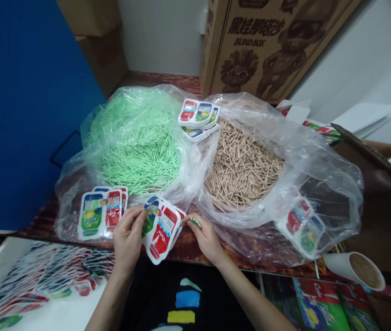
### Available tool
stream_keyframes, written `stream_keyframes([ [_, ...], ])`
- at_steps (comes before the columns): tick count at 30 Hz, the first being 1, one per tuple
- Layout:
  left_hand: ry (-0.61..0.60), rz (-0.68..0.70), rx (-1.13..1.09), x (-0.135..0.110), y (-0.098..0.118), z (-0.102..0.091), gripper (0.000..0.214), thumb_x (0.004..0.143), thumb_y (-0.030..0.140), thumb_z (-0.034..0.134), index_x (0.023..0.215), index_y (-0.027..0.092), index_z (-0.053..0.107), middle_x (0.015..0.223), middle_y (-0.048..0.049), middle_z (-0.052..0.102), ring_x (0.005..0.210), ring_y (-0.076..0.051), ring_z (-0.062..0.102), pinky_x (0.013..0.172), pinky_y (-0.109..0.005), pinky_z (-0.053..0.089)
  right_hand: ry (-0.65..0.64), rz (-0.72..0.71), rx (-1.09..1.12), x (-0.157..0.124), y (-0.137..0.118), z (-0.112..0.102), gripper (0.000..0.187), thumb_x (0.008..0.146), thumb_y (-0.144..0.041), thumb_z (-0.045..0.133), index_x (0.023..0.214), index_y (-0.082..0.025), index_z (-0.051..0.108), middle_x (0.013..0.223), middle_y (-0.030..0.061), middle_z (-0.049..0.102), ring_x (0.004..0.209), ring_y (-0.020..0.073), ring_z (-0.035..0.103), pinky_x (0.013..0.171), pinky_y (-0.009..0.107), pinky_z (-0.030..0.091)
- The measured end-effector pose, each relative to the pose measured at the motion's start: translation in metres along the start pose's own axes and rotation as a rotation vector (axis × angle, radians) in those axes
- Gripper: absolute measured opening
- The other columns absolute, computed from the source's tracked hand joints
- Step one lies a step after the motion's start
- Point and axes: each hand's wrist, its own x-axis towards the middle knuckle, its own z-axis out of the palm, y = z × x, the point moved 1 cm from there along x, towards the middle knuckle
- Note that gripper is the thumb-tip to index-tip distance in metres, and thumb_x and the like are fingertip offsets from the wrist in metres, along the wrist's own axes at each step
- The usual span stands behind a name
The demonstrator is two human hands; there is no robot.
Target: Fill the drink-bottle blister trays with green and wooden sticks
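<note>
Head view: the left hand (129, 232) is near the middle of the scene, its grip pressed together, thumb against fingers, pinching the left edge of a small set of printed cards (163, 230). The cards overlap and fan slightly, tilted, above the near edge of the reddish-brown bench (188, 246); a red "Coke"-style shape faces up on the right, a green one on the left, partly behind the fingers. The right hand (205, 236) is just right of the cards, its grip curled around a little bundle of green sticks (195, 222), whose pale ends show between the fingers. Its fingertips are at the cards' right edge; whether they touch it I cannot tell.

Beyond the hands, a clear bag on the left bears a heap of loose green sticks (140, 161), and another on the right bears a heap of tan sticks (244, 170). More cards lie about: a pile (197, 115) far between the heaps, a left pile (94, 216) just left of the left hand, and a right group (307, 227) seen through clear plastic. A paper cup (338, 265) tilts at the near right, above red and green packets (319, 299). A white tray (81, 312) is near left, a blue panel (33, 115) stands far left, and a printed cardboard box (214, 59) stands at the far side.
</note>
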Motion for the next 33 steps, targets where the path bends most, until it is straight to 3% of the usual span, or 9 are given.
stream_keyframes([
  [3, -0.105, -0.029, -0.049, -0.008, 0.003, 0.008, 0.012, 0.082, 0.029, 0.061, 0.082, 0.020, 0.070, 0.089, -0.0040, 0.068, 0.087, -0.020, 0.063, 0.080, -0.032, 0.051, 0.025, 0.050, 0.091, 0.005, -0.007, -0.011, 0.019, 0.092, -0.034, 0.052, 0.087, -0.020, 0.064, 0.084, 0.0026, 0.068, 0.085, 0.0188, 0.062, 0.082, 0.031, 0.045],
  [6, -0.225, -0.048, -0.120, -0.014, 0.012, 0.020, 0.013, 0.082, 0.029, 0.061, 0.078, 0.020, 0.070, 0.084, -0.0045, 0.068, 0.083, -0.020, 0.063, 0.076, -0.031, 0.051, 0.109, 0.121, 0.385, 0.021, -0.029, -0.024, 0.018, 0.089, -0.037, 0.056, 0.088, -0.021, 0.063, 0.089, 0.0044, 0.070, 0.088, 0.0207, 0.065, 0.085, 0.036, 0.047],
  [10, -0.351, -0.098, -0.226, -0.016, 0.022, 0.038, 0.017, 0.083, 0.031, 0.060, 0.075, 0.019, 0.070, 0.081, -0.0050, 0.067, 0.081, -0.020, 0.063, 0.075, -0.031, 0.050, 0.062, 0.157, 0.746, 0.047, -0.064, -0.029, 0.016, 0.087, -0.039, 0.059, 0.086, -0.024, 0.057, 0.100, 0.0036, 0.071, 0.104, 0.0229, 0.064, 0.098, 0.046, 0.044],
  [16, -0.397, -0.190, -0.339, -0.015, 0.027, 0.050, 0.017, 0.081, 0.033, 0.064, 0.076, 0.019, 0.070, 0.082, -0.0045, 0.066, 0.080, -0.019, 0.062, 0.074, -0.029, 0.049, -0.027, 0.302, 0.831, 0.059, -0.067, -0.021, 0.016, 0.084, -0.037, 0.062, 0.083, -0.022, 0.056, 0.099, 0.0071, 0.072, 0.106, 0.0260, 0.063, 0.093, 0.049, 0.047],
  [20, -0.381, -0.226, -0.405, -0.015, 0.021, 0.055, 0.014, 0.080, 0.032, 0.066, 0.078, 0.019, 0.072, 0.084, -0.0035, 0.066, 0.081, -0.018, 0.062, 0.073, -0.027, 0.049, -0.164, 0.374, 0.693, 0.049, -0.067, -0.024, 0.015, 0.080, -0.032, 0.066, 0.080, -0.018, 0.060, 0.098, 0.0061, 0.070, 0.094, 0.0226, 0.066, 0.085, 0.039, 0.051],
  [23, -0.369, -0.215, -0.454, -0.015, 0.016, 0.060, 0.014, 0.080, 0.031, 0.066, 0.083, 0.020, 0.072, 0.087, -0.0034, 0.066, 0.084, -0.018, 0.061, 0.075, -0.027, 0.048, -0.270, 0.335, 0.440, 0.043, -0.078, -0.033, 0.022, 0.082, -0.032, 0.066, 0.100, -0.022, 0.063, 0.105, 0.0037, 0.067, 0.096, 0.0198, 0.064, 0.083, 0.034, 0.050],
  [27, -0.297, -0.208, -0.487, -0.013, 0.016, 0.067, 0.014, 0.080, 0.031, 0.066, 0.084, 0.019, 0.073, 0.089, -0.0041, 0.065, 0.085, -0.018, 0.061, 0.077, -0.028, 0.048, -0.183, 0.149, 0.103, 0.040, -0.093, -0.049, 0.033, 0.084, -0.031, 0.064, 0.117, -0.027, 0.058, 0.121, 0.0053, 0.059, 0.117, 0.0210, 0.053, 0.093, 0.034, 0.044],
  [30, -0.276, -0.201, -0.528, -0.010, 0.022, 0.071, 0.014, 0.079, 0.031, 0.067, 0.086, 0.020, 0.073, 0.090, -0.0037, 0.066, 0.086, -0.018, 0.061, 0.078, -0.029, 0.048, -0.194, 0.042, -0.134, 0.035, -0.097, -0.056, 0.027, 0.084, -0.028, 0.063, 0.111, -0.027, 0.062, 0.118, 0.0051, 0.059, 0.112, 0.0230, 0.054, 0.092, 0.036, 0.043],
  [33, -0.285, -0.203, -0.565, -0.009, 0.027, 0.073, 0.012, 0.077, 0.029, 0.070, 0.084, 0.020, 0.072, 0.088, -0.0025, 0.066, 0.086, -0.018, 0.061, 0.078, -0.028, 0.048, -0.209, -0.044, -0.351, 0.031, -0.096, -0.054, 0.020, 0.083, -0.019, 0.062, 0.101, -0.026, 0.065, 0.102, 0.0018, 0.064, 0.099, 0.0214, 0.058, 0.087, 0.034, 0.042],
])
